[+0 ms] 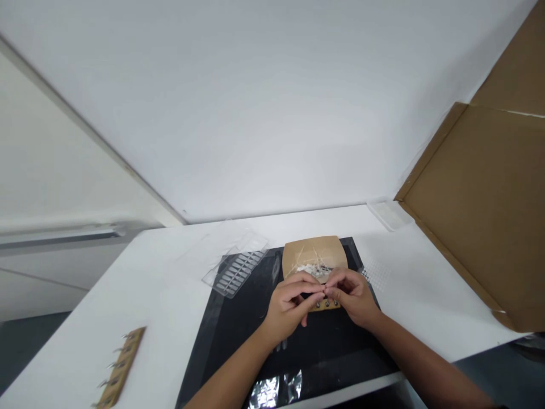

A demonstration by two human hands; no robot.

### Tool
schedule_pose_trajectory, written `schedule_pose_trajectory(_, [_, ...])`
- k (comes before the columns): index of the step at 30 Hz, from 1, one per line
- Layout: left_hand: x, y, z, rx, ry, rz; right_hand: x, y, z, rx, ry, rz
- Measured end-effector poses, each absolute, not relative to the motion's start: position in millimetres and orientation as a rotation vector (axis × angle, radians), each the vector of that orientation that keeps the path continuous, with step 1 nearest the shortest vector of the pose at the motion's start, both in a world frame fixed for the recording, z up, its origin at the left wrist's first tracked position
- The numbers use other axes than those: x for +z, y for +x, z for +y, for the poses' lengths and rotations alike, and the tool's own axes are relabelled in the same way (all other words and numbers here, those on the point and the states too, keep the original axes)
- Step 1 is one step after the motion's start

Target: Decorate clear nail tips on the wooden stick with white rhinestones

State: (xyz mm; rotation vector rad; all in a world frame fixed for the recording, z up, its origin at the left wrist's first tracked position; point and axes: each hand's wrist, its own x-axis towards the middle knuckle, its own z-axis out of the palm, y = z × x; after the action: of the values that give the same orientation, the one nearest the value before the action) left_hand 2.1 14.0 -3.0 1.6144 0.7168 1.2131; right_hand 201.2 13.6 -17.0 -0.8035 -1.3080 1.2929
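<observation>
Over the black mat (238, 341), my left hand (292, 304) and my right hand (351, 295) meet fingertip to fingertip. Both hands are pinched, and whatever lies between the fingertips is too small to make out. Just below the fingertips is a wooden strip (331, 305) with several round metal pieces, partly hidden by my hands. Behind them sits a brown paper tray (340, 253) holding a pile of small white pieces and thin sticks.
Clear plastic sheets with oval pieces (240, 272) overlap the mat's back left. A second wooden strip with metal clips (123, 369) lies at left. Shiny packets (264, 392) are in front. At right are a dotted sheet (377, 275), a white tray (390, 216) and cardboard (481, 210).
</observation>
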Motion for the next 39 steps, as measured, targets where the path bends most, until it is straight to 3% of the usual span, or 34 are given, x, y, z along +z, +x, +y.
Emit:
schedule_pose_trajectory(15, [-0.3,3.5,13.3,1.242,1.848,0.750,-12.0,200.0,8.5,1.253,-0.853,-1.501])
schedule_pose_trajectory(33, [-5.9,4.8,16.9,1.357,1.715,0.785,-17.4,203.4,11.1,0.862,-0.871,-1.578])
schedule_pose_trajectory(39, [0.4,2.4,19.7,1.374,1.802,0.783,-17.9,205.6,14.5,0.940,-0.836,-1.541])
